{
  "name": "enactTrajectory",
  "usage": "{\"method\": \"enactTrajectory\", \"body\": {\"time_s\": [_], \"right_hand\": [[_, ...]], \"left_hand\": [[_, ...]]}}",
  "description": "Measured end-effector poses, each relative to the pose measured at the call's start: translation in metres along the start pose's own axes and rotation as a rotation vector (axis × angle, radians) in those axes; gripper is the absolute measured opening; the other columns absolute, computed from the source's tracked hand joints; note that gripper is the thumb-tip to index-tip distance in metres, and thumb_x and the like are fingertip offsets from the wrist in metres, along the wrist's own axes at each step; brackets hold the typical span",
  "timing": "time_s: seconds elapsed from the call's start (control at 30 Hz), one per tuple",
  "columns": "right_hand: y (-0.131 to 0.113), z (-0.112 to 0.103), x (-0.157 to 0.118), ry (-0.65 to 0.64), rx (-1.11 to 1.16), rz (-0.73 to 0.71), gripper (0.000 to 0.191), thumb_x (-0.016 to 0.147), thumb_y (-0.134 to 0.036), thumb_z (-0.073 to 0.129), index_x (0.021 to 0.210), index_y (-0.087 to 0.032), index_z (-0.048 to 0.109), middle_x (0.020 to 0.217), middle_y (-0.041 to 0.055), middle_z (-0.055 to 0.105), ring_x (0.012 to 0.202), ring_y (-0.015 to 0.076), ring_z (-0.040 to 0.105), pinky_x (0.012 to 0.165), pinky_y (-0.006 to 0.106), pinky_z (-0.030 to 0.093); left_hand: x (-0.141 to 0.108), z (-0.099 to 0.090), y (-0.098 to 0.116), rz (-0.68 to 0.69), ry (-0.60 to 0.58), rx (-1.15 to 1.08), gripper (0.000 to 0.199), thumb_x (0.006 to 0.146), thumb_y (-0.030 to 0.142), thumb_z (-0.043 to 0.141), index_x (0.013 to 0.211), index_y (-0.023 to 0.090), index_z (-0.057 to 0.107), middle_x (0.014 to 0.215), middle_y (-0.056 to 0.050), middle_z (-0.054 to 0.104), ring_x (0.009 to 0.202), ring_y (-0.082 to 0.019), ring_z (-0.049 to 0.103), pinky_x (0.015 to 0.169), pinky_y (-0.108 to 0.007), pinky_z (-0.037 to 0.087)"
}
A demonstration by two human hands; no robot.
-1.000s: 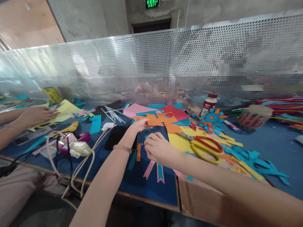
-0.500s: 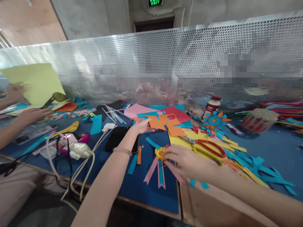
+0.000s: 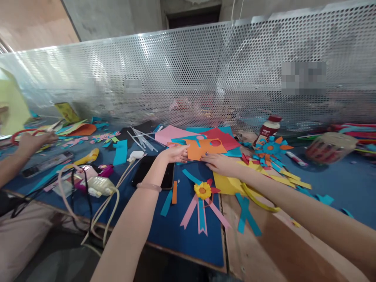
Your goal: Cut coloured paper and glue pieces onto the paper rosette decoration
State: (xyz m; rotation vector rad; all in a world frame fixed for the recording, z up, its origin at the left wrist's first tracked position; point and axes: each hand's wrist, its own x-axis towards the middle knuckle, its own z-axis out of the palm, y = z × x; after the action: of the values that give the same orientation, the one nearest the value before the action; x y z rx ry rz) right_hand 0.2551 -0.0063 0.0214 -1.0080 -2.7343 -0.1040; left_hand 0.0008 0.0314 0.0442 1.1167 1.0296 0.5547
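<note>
My left hand [image 3: 177, 153] pinches the left edge of an orange paper sheet [image 3: 207, 147] that has a round hole in it. At the sheet's lower right edge, my right hand [image 3: 216, 161] touches the paper with its fingers close together. Red and pink sheets lie behind it. Nearer me, a yellow paper flower [image 3: 203, 190] with red petals and pink and blue ribbon tails [image 3: 201, 219] rests on the blue tabletop. Yellow paper and the yellow-handled scissors [image 3: 258, 199] are partly under my right forearm. A black phone [image 3: 147, 174] lies below my left wrist.
Cables and a power bank [image 3: 101, 185] lie at the left. A person's hand [image 3: 32, 141] holds red-handled scissors [image 3: 17, 135] at far left. On the right are a blue flower [image 3: 270, 146], a bottle [image 3: 269, 129] and a round container [image 3: 330, 147]. A perforated metal screen [image 3: 205, 70] stands behind.
My right hand has left the yellow flower and moved up to the orange sheet. My left hand stays at that sheet. At far left, the person's green paper has shifted left.
</note>
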Motion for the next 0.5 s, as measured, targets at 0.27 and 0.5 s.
{"method": "enactTrajectory", "body": {"time_s": [0.27, 0.5], "right_hand": [[0.007, -0.004, 0.003, -0.104, -0.075, 0.126, 0.043, 0.097, -0.040, 0.041, 0.132, -0.017, 0.054, 0.136, 0.0112, 0.054, 0.123, 0.0243, 0.052, 0.101, 0.037, 0.042], [0.011, -0.015, -0.004, -0.084, -0.144, 0.347, 0.051, 0.096, -0.053, 0.035, 0.108, -0.015, 0.068, 0.110, 0.0161, 0.067, 0.105, 0.0287, 0.062, 0.087, 0.038, 0.046]], "left_hand": [[-0.004, 0.000, 0.001, 0.102, 0.196, 0.124, 0.039, 0.086, 0.046, 0.055, 0.087, 0.009, 0.068, 0.097, -0.021, 0.072, 0.080, -0.024, 0.070, 0.056, -0.025, 0.052], [0.005, -0.009, -0.002, 0.423, 0.634, 0.297, 0.019, 0.088, 0.024, 0.054, 0.104, 0.019, 0.061, 0.121, -0.011, 0.063, 0.114, -0.023, 0.057, 0.085, -0.027, 0.050]]}}
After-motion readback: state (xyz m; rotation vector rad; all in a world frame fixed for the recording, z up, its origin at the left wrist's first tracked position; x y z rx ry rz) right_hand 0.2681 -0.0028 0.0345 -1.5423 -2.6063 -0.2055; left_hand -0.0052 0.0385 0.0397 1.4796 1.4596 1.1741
